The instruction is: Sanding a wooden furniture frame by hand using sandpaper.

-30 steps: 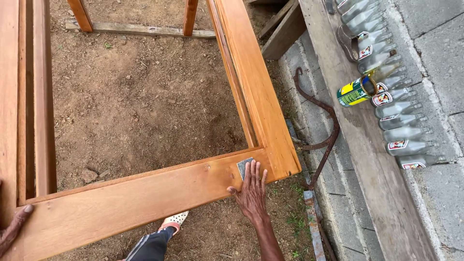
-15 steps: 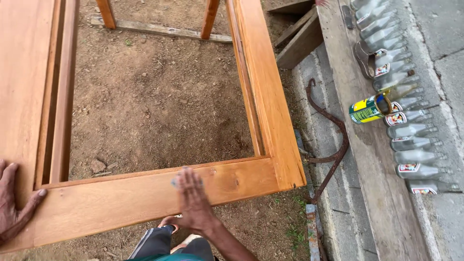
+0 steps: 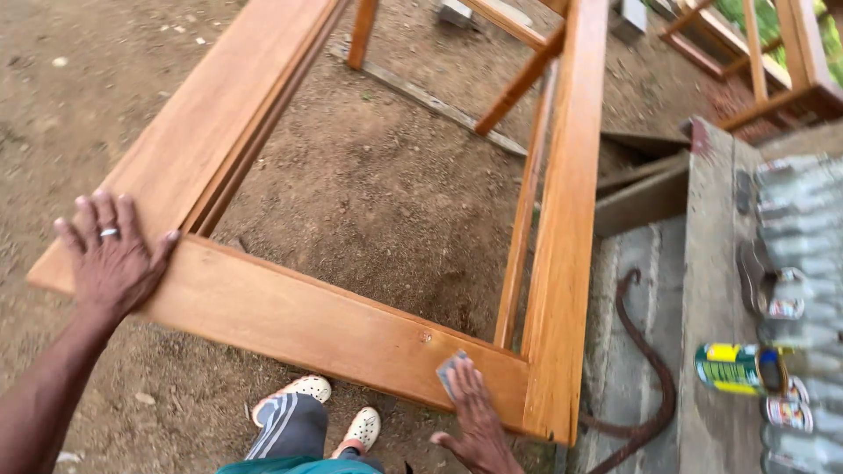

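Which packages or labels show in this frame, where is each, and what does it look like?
Can: lying on its side on the concrete ledge at right; cylinder, green and yellow label.
Bottles: row of clear ones lying along the right edge, blurred; two beside the can carry red and white labels.

The right hand [image 3: 474, 412] with its sandpaper [image 3: 450, 372] has slid back along the frame's near rail [image 3: 334, 329] toward the right corner. The left hand [image 3: 110, 254] now lies flat on the left corner.
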